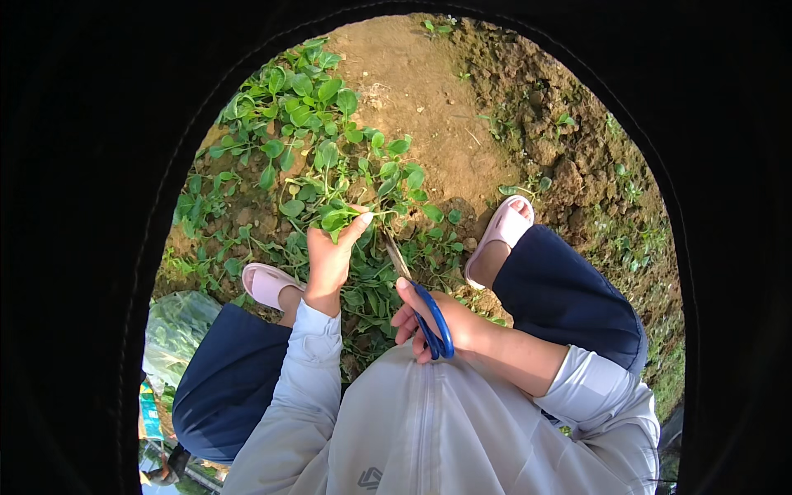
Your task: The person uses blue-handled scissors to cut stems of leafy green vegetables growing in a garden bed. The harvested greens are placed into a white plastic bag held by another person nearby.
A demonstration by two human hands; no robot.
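Between thumb and fingers, my left hand (334,253) pinches a small leafy green plant (336,218) over the middle of the bed. My right hand (433,318) is just to the right and nearer my body, holding scissors (438,325) by their blue handles. The brownish blades point up and away, toward the plants beyond my left hand; their tips are close to the stems, and whether they touch them cannot be told. Leafy green plants (303,105) grow ahead and to the left. A pile of cut-looking greens (368,309) lies between my legs.
Pink slippers (269,286) are on my feet, at both sides of the greens. A clear plastic bag (176,334) with greens in it stands at the left. Bare packed soil (414,99) runs ahead, with rough clods (569,179) to the right. A colourful package (150,411) is at the lower left.
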